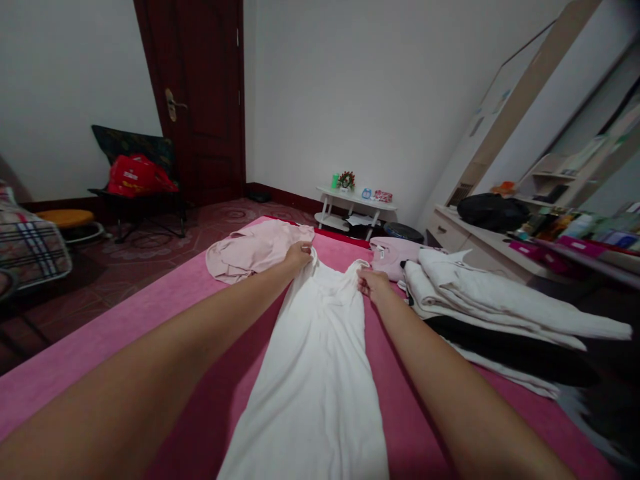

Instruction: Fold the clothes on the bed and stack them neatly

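A long white dress (320, 373) lies stretched lengthwise over the pink bedspread (165, 333), its neckline at the far end and its lower part running out of view at the bottom. My left hand (299, 256) is closed on the dress's left shoulder. At the opposite shoulder, my right hand (373, 281) pinches the fabric, fingers curled. A pale pink garment (255, 248) rests loosely just beyond my left hand. To the right of my right hand are a folded pink top (395, 252) and a stack of folded clothes (480, 293), mostly white with a black layer.
Past the bed stands a small white table (350, 196) with a potted plant on it. A dresser (465, 233) holding a black bag (493, 212) and bottles lines the right side. At the left, a folding chair (135, 139) carries a red bag (137, 176) near the door (200, 80).
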A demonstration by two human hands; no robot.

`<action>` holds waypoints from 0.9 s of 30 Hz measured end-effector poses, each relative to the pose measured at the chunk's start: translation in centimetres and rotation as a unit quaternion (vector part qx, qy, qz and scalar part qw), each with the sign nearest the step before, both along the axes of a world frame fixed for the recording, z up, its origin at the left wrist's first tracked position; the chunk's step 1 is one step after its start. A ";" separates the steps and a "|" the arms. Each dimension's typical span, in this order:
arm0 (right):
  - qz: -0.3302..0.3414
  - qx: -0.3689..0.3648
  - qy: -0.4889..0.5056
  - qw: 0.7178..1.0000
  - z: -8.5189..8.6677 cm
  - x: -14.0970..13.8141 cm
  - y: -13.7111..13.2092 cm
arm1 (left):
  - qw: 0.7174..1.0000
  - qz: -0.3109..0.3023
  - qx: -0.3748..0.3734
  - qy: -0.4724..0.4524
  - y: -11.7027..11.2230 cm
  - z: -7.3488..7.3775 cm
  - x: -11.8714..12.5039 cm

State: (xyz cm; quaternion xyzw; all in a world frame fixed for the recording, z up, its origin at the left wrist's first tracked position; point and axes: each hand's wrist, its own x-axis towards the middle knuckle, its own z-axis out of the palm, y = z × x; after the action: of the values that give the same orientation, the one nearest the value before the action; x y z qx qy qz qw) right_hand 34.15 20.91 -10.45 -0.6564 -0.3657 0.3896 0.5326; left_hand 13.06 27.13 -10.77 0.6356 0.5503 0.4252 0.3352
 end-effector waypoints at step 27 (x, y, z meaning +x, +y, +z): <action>0.469 0.303 -0.543 0.627 2.0 1.1 -19.9 | 0.827 -0.435 0.257 0.248 -17.5 1.9 -11.8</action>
State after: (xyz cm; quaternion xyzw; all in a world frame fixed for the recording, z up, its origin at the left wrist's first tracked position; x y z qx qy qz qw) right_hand 35.28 1.02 -8.41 -0.2900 -0.9447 0.0269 0.1511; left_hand 1.28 9.63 -8.91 0.9562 0.1530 0.1894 0.1624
